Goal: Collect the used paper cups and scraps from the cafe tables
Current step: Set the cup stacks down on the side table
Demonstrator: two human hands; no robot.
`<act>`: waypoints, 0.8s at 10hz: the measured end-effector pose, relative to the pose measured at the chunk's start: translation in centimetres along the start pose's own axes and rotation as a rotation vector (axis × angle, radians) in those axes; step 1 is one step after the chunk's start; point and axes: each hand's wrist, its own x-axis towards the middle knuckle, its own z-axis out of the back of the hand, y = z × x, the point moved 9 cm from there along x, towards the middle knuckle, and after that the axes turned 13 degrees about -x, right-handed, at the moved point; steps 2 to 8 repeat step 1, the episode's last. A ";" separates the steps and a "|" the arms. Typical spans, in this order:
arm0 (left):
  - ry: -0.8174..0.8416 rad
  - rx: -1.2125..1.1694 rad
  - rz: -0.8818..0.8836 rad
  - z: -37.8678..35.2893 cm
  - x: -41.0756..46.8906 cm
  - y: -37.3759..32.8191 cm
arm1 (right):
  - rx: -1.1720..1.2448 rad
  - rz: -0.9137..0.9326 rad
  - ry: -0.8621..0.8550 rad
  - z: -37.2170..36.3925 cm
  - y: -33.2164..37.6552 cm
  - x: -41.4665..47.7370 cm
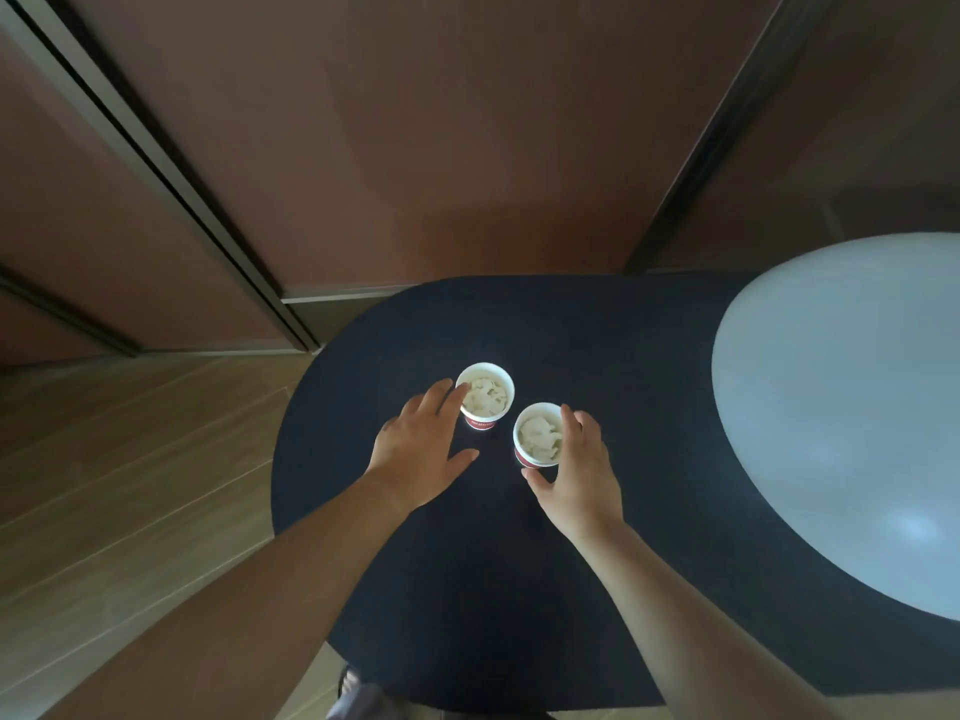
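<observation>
my left hand (415, 449) was open, fingers straight, their tips at the left rim of the far cup (480, 422); it had hold of nothing. my right hand (576, 470) was curved round the near cup (537, 433), with fingers on its right side and thumb by its base. i judged that a grip, though the thumb's contact was hard to make out.

both cups stood upright on the dark table (597, 345), close together but not touching, each stuffed with crumpled scraps (483, 394). so the scraps here looked gathered into the cups, which i took as the first part done. neither cup was off the table yet. what was left, as i read it, was to close my left hand on the far cup, lift the pair and carry them off. a white table (831, 407) lay just to my right. how things stood at any other tables i couldn't tell.
</observation>
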 end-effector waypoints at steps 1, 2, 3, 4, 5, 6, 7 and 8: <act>-0.025 0.009 -0.076 1.5 -1.9 -1.3 | 0.037 0.047 -0.105 2.5 1.5 -1.8; -0.025 0.009 -0.076 1.5 -1.9 -1.3 | 0.037 0.047 -0.105 2.5 1.5 -1.8; -0.025 0.009 -0.076 1.5 -1.9 -1.3 | 0.037 0.047 -0.105 2.5 1.5 -1.8; -0.025 0.009 -0.076 1.5 -1.9 -1.3 | 0.037 0.047 -0.105 2.5 1.5 -1.8; -0.025 0.009 -0.076 1.5 -1.9 -1.3 | 0.037 0.047 -0.105 2.5 1.5 -1.8; -0.025 0.009 -0.076 1.5 -1.9 -1.3 | 0.037 0.047 -0.105 2.5 1.5 -1.8; -0.025 0.009 -0.076 1.5 -1.9 -1.3 | 0.037 0.047 -0.105 2.5 1.5 -1.8; -0.025 0.009 -0.076 1.5 -1.9 -1.3 | 0.037 0.047 -0.105 2.5 1.5 -1.8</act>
